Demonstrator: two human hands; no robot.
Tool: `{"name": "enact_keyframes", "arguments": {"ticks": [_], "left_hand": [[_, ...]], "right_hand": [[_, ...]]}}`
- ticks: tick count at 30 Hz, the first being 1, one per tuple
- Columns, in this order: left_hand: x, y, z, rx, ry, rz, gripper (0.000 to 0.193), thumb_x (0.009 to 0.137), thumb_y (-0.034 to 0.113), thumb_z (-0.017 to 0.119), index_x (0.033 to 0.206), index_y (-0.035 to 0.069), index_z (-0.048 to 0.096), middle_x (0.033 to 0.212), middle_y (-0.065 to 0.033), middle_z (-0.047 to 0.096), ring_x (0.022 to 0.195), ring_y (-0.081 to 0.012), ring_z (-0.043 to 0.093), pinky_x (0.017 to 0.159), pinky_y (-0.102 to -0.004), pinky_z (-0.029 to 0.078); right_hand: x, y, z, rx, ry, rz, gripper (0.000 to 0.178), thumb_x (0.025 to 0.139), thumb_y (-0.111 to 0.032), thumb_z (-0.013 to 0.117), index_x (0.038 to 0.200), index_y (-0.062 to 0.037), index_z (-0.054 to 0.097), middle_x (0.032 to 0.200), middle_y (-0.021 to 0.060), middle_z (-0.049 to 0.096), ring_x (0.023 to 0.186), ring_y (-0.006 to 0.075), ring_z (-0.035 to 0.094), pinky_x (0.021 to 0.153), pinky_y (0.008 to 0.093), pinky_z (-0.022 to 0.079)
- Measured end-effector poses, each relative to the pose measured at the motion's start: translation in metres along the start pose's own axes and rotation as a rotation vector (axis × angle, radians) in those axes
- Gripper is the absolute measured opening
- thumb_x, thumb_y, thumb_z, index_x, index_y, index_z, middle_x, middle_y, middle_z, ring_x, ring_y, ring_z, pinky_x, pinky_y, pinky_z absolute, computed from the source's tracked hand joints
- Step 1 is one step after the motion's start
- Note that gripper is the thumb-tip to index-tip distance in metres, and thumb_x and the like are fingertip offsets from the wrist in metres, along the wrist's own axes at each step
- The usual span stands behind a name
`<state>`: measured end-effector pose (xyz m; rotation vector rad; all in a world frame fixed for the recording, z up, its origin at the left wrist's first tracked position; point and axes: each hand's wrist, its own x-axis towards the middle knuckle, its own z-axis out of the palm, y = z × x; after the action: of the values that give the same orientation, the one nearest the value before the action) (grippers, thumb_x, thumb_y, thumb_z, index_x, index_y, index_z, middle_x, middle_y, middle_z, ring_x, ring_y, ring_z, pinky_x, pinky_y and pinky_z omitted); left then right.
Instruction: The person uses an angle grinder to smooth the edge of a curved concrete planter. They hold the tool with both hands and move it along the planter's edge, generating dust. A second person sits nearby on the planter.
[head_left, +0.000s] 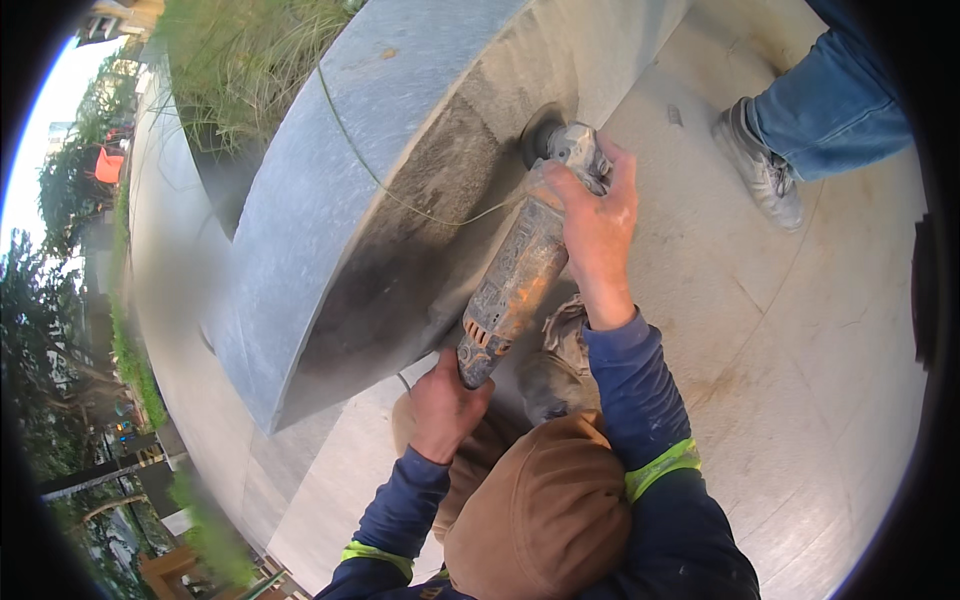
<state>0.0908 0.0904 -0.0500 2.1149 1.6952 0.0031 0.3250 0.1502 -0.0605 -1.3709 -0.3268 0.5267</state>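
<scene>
Both my hands are closed on a worn, dusty angle grinder (518, 275) with orange patches on its grey body. My left hand (445, 405) grips its rear end, where a cord seems to leave. Up at the grinder's head, my right hand (605, 235) wraps over the body with thumb and fingers around the gear housing. The dark round disc (541, 135) meets the lower part of a curved stone bench's side face (430, 175); dust blurs that face. A thin greenish string (385, 190) runs over the bench edge to the grinder.
The bench's smooth grey top (310, 200) curves beside long grass (250, 70). Another person's jeans leg (835, 105) and grey shoe (760, 165) stand at far right on pale paving (780, 330). Brown cloth (540, 510) covers part of my body below. Trees (60, 330) line the left.
</scene>
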Motion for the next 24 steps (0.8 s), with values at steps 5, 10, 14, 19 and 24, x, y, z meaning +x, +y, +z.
{"name": "enact_keyframes", "arguments": {"ticks": [5, 10, 14, 19, 24], "left_hand": [[0.002, 0.009, -0.004, -0.010, 0.059, 0.012, 0.035, 0.068, 0.019, 0.071, 0.095, 0.001, 0.059, 0.076, -0.0232, 0.066, 0.075, -0.0438, 0.066, 0.065, -0.0467, 0.052], [-0.002, 0.002, -0.004, 0.024, -0.012, -0.012, 0.037, 0.070, 0.022, 0.072, 0.098, 0.004, 0.056, 0.080, -0.0226, 0.068, 0.077, -0.0434, 0.066, 0.067, -0.0505, 0.052], [-0.004, 0.001, -0.003, 0.018, -0.055, -0.044, 0.035, 0.068, 0.020, 0.072, 0.095, 0.002, 0.059, 0.078, -0.0231, 0.068, 0.077, -0.0430, 0.067, 0.069, -0.0472, 0.054], [-0.004, 0.006, -0.007, -0.008, 0.036, 0.008, 0.035, 0.070, 0.022, 0.073, 0.097, 0.004, 0.059, 0.078, -0.0223, 0.068, 0.076, -0.0430, 0.066, 0.066, -0.0484, 0.053], [-0.007, 0.001, -0.003, -0.010, 0.049, 0.031, 0.035, 0.070, 0.022, 0.074, 0.096, 0.005, 0.059, 0.076, -0.0213, 0.067, 0.073, -0.0429, 0.066, 0.064, -0.0487, 0.053]], "right_hand": [[0.006, -0.009, 0.001, 0.055, -0.012, -0.103, 0.067, 0.077, -0.021, 0.078, 0.130, 0.0071, 0.048, 0.109, 0.0171, 0.064, 0.101, 0.0213, 0.060, 0.092, 0.0327, 0.047], [0.003, 0.002, 0.000, 0.006, -0.010, -0.034, 0.067, 0.077, -0.021, 0.078, 0.130, 0.0068, 0.049, 0.110, 0.0173, 0.064, 0.102, 0.0224, 0.060, 0.092, 0.0331, 0.046], [-0.001, 0.016, 0.001, 0.023, -0.010, 0.114, 0.067, 0.077, -0.020, 0.078, 0.131, 0.0075, 0.048, 0.110, 0.0167, 0.063, 0.102, 0.0219, 0.060, 0.092, 0.0335, 0.047], [0.000, -0.001, 0.002, -0.003, -0.007, -0.158, 0.067, 0.077, -0.018, 0.078, 0.130, 0.0086, 0.048, 0.108, 0.0162, 0.063, 0.102, 0.0207, 0.059, 0.091, 0.0328, 0.047], [-0.008, -0.012, 0.000, 0.051, -0.038, -0.115, 0.066, 0.078, -0.017, 0.078, 0.130, 0.0095, 0.047, 0.107, 0.0168, 0.063, 0.100, 0.0199, 0.060, 0.090, 0.0322, 0.048]]}}
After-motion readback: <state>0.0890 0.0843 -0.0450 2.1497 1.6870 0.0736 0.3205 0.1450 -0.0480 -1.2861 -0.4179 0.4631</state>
